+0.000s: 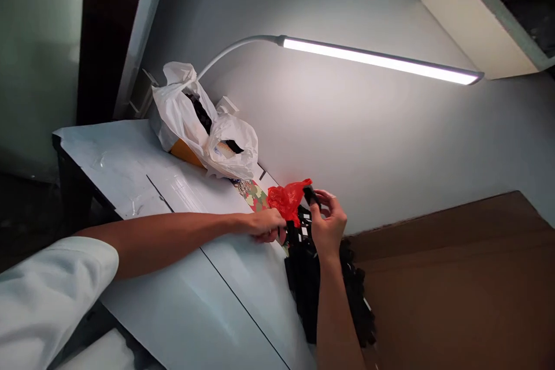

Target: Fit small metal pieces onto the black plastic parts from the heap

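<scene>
My left hand (265,224) lies low on the white table (130,167), fingers curled around the lower part of a red plastic bag (287,199) and a black piece beside it. My right hand (328,221) is raised next to the bag, fingers pinched on a small black part (311,195) at the bag's mouth. Below both hands a heap of black plastic pieces (303,283) rests on the table by the wall.
A white plastic bag (203,127) with dark contents and an orange box stands at the table's far end. A lit LED bar lamp (381,61) reaches over the table. A patterned card (254,192) lies behind the red bag. Brown cardboard (455,277) leans at the right.
</scene>
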`<state>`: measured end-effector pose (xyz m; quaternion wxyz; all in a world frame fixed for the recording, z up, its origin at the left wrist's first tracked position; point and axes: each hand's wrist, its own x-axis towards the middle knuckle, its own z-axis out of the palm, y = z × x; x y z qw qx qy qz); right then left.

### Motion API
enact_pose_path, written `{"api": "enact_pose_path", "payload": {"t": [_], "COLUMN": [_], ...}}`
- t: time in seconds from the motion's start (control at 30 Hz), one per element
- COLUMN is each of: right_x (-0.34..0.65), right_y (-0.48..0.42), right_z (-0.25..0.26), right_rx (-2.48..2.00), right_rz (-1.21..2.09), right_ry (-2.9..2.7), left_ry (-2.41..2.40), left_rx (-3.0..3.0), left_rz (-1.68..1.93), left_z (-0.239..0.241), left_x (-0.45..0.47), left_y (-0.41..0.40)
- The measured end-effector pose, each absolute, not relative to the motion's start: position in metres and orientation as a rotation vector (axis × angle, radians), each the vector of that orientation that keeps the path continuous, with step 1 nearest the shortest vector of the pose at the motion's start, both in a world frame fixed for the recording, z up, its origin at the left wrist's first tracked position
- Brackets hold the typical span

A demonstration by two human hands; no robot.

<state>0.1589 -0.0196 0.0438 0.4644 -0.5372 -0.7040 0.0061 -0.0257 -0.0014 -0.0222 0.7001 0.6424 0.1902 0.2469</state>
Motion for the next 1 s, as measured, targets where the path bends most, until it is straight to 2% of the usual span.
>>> {"api": "enact_pose_path", "payload": {"t": [0.07,0.17,0.37,0.5,0.6,0.77,0.9,1.0], "right_x": [0.160,0.157,0.158,0.152,0.133,0.085,0.054,0.041], "right_y": [-0.032,-0.041,-0.041,-0.059,-0.093,-0.158,-0.182,-0.185], "right_z": [0.045,0.035,0.022,0.034,0.033,-0.010,-0.046,-0.050], "right_rx": [-1.268,-1.239,-1.277,-1.316,-1.396,-1.473,-1.570,-1.623], "right_rz": [-0.159,-0.328,-0.392,-0.264,-0.008,0.359,0.409,0.372], "right_ry": [-1.792,-2.033,-2.195,-2.148,-2.089,-2.122,-1.949,-1.850], "left_ry": [0.283,0.166,0.290,0.352,0.489,0.535,0.493,0.498], "left_rx": [1.141,0.854,0.646,0.685,0.713,0.784,0.836,0.867], "left_rz": [0.397,0.437,0.517,0.633,0.691,0.722,0.697,0.625], "left_z": [-0.018,-0.009,-0.009,-0.010,-0.008,-0.012,-0.017,-0.018], "left_x": [-0.025,-0.023,-0.014,-0.015,-0.019,-0.017,-0.012,-0.010], "left_y": [0.003,0.006,0.008,0.012,0.013,0.011,0.010,0.010]}}
